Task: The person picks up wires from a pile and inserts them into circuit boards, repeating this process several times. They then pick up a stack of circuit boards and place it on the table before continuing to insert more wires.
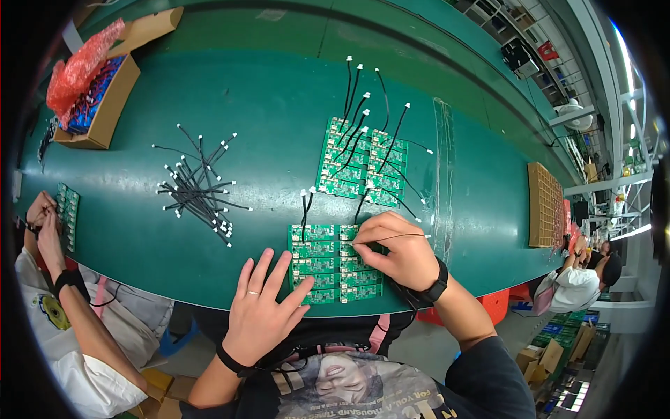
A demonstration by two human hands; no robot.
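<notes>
Before me lies a green circuit board panel (314,267), split into two columns of small boards. My left hand (262,307) rests with spread fingers at its left side, a fingertip touching the lower boards. My right hand (399,253) pinches a short black cable (401,237) over the upper part of the right column; its white connector end sticks out to the right. Whether the pinched end is seated in a socket is hidden by the fingers. Two black cables (305,209) rise from the panel's top left. Beyond it, another panel (340,178) carries several such cables.
A loose pile of black cables (199,192) with white ends lies left of the panels. At the far left stands a cardboard box (115,105) with red bubble wrap. A brown slotted tray (543,206) stands at the right. A co-worker's hands (47,220) hold another panel (68,213).
</notes>
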